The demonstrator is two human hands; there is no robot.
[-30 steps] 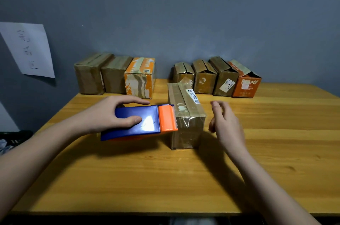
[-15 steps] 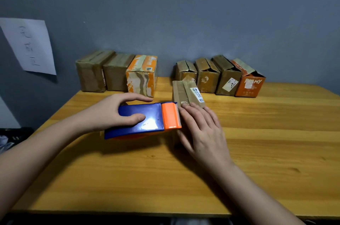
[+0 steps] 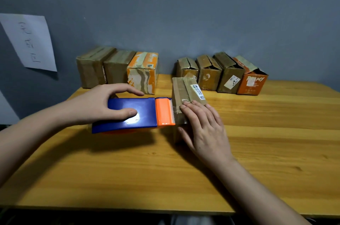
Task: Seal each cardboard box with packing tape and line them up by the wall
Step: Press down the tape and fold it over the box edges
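A brown cardboard box (image 3: 185,89) with a white label stands mid-table. My left hand (image 3: 97,104) grips a blue and orange tape dispenser (image 3: 136,114), thumb on top and fingers over its far side, with the toothed orange end against the box's left edge. My right hand (image 3: 204,129) lies flat with straight fingers on the near top of the box, pressing clear tape down; it hides the box's front.
By the grey wall stand three sealed boxes (image 3: 117,68) on the left and several boxes with raised flaps (image 3: 220,73) on the right, the last one orange (image 3: 252,83). A paper note (image 3: 31,42) hangs on the wall at left. The wooden table (image 3: 165,178) stretches toward me.
My right hand came in from the right of the box and laid itself flat on its top. The left hand stayed on the dispenser, which is still at the box's left edge.
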